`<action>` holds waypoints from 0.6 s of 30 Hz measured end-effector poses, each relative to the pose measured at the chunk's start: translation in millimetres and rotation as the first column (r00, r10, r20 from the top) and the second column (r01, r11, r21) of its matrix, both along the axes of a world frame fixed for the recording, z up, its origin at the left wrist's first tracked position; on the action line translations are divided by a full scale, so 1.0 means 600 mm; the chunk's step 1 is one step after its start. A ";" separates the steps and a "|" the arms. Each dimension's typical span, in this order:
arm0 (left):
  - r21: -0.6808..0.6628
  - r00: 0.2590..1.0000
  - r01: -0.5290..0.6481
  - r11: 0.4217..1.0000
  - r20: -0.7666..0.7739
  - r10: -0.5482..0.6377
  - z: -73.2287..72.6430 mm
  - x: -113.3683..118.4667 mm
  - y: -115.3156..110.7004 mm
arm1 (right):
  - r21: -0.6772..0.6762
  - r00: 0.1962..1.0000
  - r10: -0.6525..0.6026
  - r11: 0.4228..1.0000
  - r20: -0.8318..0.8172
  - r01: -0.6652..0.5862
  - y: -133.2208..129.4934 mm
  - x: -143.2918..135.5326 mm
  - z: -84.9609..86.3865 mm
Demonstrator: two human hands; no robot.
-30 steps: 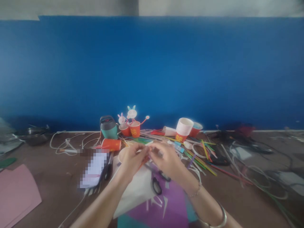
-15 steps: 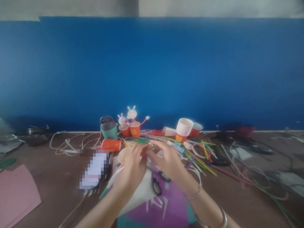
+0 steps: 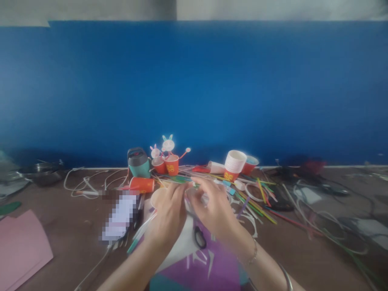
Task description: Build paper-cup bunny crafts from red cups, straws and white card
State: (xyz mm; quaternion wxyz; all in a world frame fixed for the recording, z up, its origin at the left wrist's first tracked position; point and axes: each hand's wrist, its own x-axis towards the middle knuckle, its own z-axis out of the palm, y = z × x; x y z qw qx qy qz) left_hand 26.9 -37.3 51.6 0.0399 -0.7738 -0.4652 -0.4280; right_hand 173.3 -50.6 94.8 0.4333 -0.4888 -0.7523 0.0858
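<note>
Above white sheet point(image 3: 182, 240), left hand point(image 3: 170, 210) curled, right hand point(image 3: 214, 204) loosely arched beside it; any pinch unclear.

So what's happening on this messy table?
A person has the left hand and right hand close together over the table, fingers bent. Anything between the fingertips is too hidden and blurred to make out. Nearer the person, a black scissor handle lies on a purple sheet. Farther back, two bunny figures rise from orange cups, and another orange cup lies on its side.
</note>
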 end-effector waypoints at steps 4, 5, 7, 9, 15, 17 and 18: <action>0.013 0.998 0.034 0.999 0.057 -0.034 -0.005 -0.001 0.005 | 0.055 0.995 -0.078 0.996 0.069 0.074 0.001 -0.003 -0.003; 0.017 0.997 0.040 0.999 0.068 -0.041 -0.006 -0.002 0.006 | 0.069 0.992 -0.099 0.993 0.082 0.094 0.001 -0.004 -0.003; 0.013 0.995 0.046 0.999 0.094 -0.047 -0.006 -0.002 0.005 | 0.088 0.986 -0.133 0.988 0.099 0.125 0.001 -0.005 -0.003; -0.021 0.990 0.042 0.999 0.138 -0.038 -0.002 0.000 0.004 | 0.102 0.983 -0.155 0.984 0.102 0.145 0.001 -0.005 -0.003; -0.263 0.895 0.147 0.954 0.445 -0.015 0.026 0.015 0.002 | 0.098 0.990 -0.134 0.987 0.053 0.129 0.007 0.000 -0.007; -0.293 0.870 0.165 0.942 0.493 0.001 0.031 0.019 0.002 | 0.098 0.994 -0.097 0.991 0.044 0.092 0.008 0.002 -0.008; -0.288 0.871 0.167 0.943 0.491 -0.005 0.032 0.019 0.002 | 0.101 0.996 -0.081 0.992 0.044 0.077 0.009 0.002 -0.008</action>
